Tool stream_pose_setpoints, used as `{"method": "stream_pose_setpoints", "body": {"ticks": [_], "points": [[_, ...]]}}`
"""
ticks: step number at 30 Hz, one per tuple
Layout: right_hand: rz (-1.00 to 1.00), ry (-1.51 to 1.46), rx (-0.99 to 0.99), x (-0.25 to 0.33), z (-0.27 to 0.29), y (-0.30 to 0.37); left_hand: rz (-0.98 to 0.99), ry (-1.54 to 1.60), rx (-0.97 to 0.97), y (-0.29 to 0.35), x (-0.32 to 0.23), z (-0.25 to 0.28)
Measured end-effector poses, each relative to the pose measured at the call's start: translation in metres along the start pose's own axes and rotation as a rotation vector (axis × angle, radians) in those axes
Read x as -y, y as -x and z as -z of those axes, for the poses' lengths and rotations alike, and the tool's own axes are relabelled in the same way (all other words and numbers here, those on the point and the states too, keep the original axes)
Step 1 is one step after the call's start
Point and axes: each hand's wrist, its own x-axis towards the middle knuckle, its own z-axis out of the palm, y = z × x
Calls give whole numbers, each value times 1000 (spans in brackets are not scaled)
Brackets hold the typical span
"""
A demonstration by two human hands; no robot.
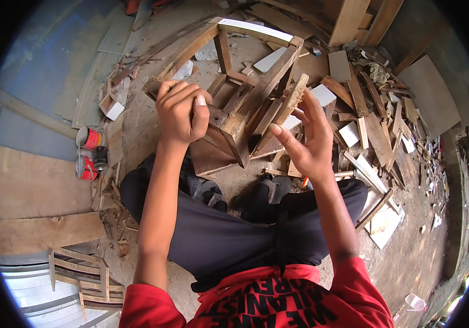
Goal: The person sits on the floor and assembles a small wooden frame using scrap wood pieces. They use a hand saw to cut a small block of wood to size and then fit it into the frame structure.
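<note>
A wooden frame (267, 76) of joined dark rails and posts, perhaps part of a chair or stool, stands on the ground before my feet. My left hand (183, 112) is closed at its near left corner, fingers curled over a rail and thumb pointing up; the exact grip is partly hidden. Between the thumb and fingers of my right hand (312, 134) is a narrow piece of wood (288, 106) with a rough, frayed-looking edge. It is held slanted beside the frame's right side. One long white strip (255, 30) lies along the frame's far rail.
Wood offcuts (379, 109) lie heaped on the right. Red and black cans (89, 139) stand at the left by a blue wall. A slatted wooden piece (89, 276) rests at the lower left, and a clear plastic bottle (416, 302) lies at the lower right.
</note>
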Motion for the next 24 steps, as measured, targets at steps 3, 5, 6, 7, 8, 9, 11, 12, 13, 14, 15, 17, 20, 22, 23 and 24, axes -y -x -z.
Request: {"method": "stream_pose_setpoints", "body": {"ticks": [3, 5, 6, 7, 8, 9, 11, 12, 13, 14, 15, 17, 20, 22, 23, 24], "points": [[40, 33, 0, 9, -2, 2, 98, 49, 101, -5, -10, 7], [40, 22, -16, 18, -4, -4, 194, 144, 169, -12, -21, 12], [45, 6, -31, 21, -5, -7, 234, 195, 208, -17, -30, 15], [47, -9, -45, 23, -6, -10, 276, 248, 249, -21, -39, 17], [48, -23, -61, 24, -7, -12, 319, 302, 290, -24, -46, 16], [66, 4, -69, 25, -8, -14, 348, 318, 295, -24, -50, 15], [120, 19, -63, 33, -10, -22, 406, 368, 297, -22, -47, 15], [149, 28, -60, 38, -9, -26, 434, 393, 296, -22, -47, 15], [143, 30, -62, 40, -8, -29, 381, 387, 236, -21, -48, 14], [147, 35, -61, 38, -9, -30, 381, 388, 242, -20, -49, 15], [153, 45, -64, 34, -10, -32, 376, 394, 248, -20, -49, 15], [152, 101, -45, 16, -11, -29, 378, 374, 300, -21, -48, 15], [190, 157, -53, 3, -12, -20, 381, 345, 331, -21, -47, 17], [207, 137, -59, 6, -13, -19, 358, 411, 227, -19, -49, 13], [215, 128, -63, 9, -14, -20, 371, 418, 247, -18, -47, 13], [213, 119, -75, 12, -15, -21, 380, 426, 266, -17, -43, 15]]}}
